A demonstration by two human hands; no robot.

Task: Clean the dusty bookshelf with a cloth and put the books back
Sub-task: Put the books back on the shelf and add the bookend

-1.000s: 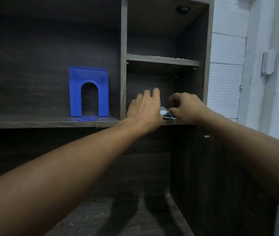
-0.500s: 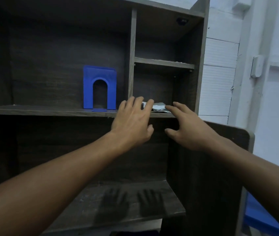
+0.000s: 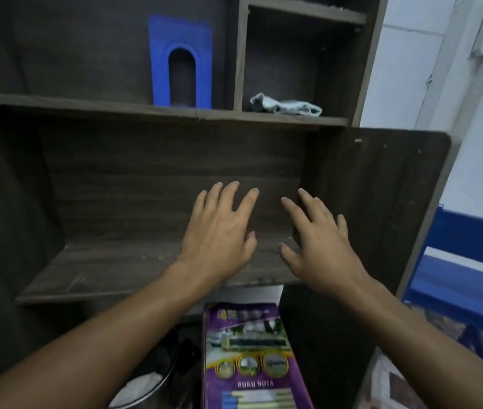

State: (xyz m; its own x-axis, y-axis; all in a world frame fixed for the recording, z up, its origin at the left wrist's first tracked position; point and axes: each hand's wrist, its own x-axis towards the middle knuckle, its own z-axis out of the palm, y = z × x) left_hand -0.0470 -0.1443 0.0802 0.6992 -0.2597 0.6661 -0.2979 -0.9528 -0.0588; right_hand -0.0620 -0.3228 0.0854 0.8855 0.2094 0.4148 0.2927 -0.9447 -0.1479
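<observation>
The dark wood bookshelf (image 3: 152, 199) fills the view. A crumpled pale cloth (image 3: 286, 106) lies in its small right compartment on the upper board. A blue bookend (image 3: 181, 62) stands upright left of the divider. My left hand (image 3: 219, 234) and my right hand (image 3: 320, 240) hover side by side in front of the lower shelf board, fingers spread, holding nothing. A purple book (image 3: 252, 358) with yellow lettering lies below the shelf, under my wrists.
A round metal vessel (image 3: 143, 388) sits left of the purple book. The shelf's right side panel (image 3: 387, 202) stands beside my right hand. Blue furniture (image 3: 467, 278) stands at the right against a white wall.
Both hands have come away from the cloth in the upper right compartment and dropped to the lower shelf. The view tilted down, bringing the purple book into sight.
</observation>
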